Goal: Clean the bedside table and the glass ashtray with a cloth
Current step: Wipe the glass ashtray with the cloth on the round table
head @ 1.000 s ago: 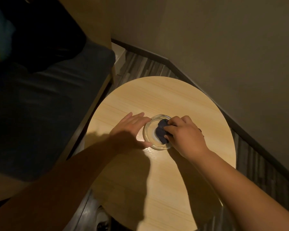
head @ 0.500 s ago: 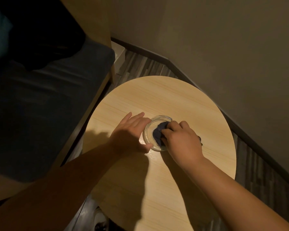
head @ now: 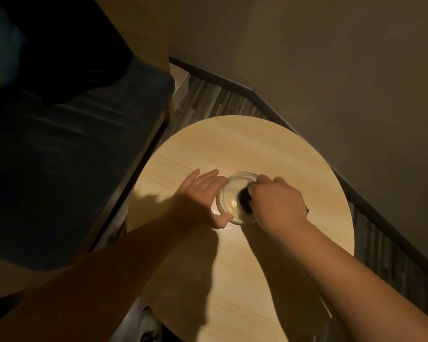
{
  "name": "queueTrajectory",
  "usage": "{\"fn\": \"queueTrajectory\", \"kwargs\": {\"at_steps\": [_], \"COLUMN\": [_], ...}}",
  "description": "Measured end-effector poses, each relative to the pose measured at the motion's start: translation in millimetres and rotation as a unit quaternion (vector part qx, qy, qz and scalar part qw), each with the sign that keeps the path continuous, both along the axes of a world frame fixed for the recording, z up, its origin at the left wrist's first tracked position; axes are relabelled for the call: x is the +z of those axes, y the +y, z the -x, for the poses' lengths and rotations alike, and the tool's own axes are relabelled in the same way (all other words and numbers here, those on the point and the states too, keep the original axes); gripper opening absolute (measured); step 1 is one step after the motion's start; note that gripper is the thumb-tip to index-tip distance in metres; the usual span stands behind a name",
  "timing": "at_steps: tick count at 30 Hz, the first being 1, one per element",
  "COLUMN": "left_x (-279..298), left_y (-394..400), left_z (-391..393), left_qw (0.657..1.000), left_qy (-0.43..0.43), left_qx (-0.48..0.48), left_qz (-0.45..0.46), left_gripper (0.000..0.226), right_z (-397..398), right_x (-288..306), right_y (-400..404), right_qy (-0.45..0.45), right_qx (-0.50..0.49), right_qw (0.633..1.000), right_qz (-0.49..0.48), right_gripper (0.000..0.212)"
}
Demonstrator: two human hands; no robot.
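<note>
A round clear glass ashtray [head: 229, 201] stands near the middle of the round light-wood bedside table [head: 245, 144]. My left hand [head: 200, 196] cups the ashtray's left rim, thumb at its near edge and fingers along its far side. My right hand [head: 276, 203] is closed on a dark blue cloth [head: 245, 201] pressed inside the right half of the ashtray. Most of the cloth is hidden under my fingers.
A dark upholstered seat [head: 72, 156] with a wooden frame stands close against the table's left side. A beige wall [head: 344, 82] with a dark skirting board runs along the back and right. Striped grey flooring [head: 215, 99] shows behind the table.
My right hand has dragged the cloth from the ashtray's middle toward its right side, baring more of the glass bottom. My left hand has stayed on the left rim.
</note>
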State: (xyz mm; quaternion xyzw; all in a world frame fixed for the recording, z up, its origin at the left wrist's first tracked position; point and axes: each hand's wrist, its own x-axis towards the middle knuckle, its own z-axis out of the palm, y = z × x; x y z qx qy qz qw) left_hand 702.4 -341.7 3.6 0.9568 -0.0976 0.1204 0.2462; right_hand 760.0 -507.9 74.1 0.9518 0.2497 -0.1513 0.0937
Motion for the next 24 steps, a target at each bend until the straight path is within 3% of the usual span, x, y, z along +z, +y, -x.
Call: {"fn": "queueTrajectory", "kwargs": {"at_steps": [4,7,12,17,21,24], "left_x": [-3,-2,-5,-7,-9,-12], "left_y": [0,1,1,-1,1,1], "left_z": [0,0,-3,-3,-5,-5], "left_qw": [1.0,1.0,1.0,1.0,1.0,1.0], "left_qy": [-0.023,-0.013,-0.02,-0.006,0.015,0.01], "left_qx": [-0.008,-0.007,-0.007,-0.003,0.003,-0.001], "left_qz": [0.013,0.011,0.01,0.014,0.004,0.006], "left_gripper": [0.059,0.059,0.061,0.058,0.061,0.063], "right_z": [22,6,7,15,-3,14], "right_x": [-8,-10,-6,-15,-8,-6], "right_y": [2,25,-4,16,13,-1], "right_qy": [0.032,-0.01,-0.024,-0.007,-0.041,-0.031], "right_qx": [0.036,0.013,0.007,0.041,-0.016,0.012], "right_qw": [0.998,0.998,1.0,0.996,0.999,0.999], "right_qz": [-0.039,-0.065,-0.01,-0.074,-0.029,0.0], "right_gripper": [0.015,0.017,0.016,0.017,0.019,0.014]}}
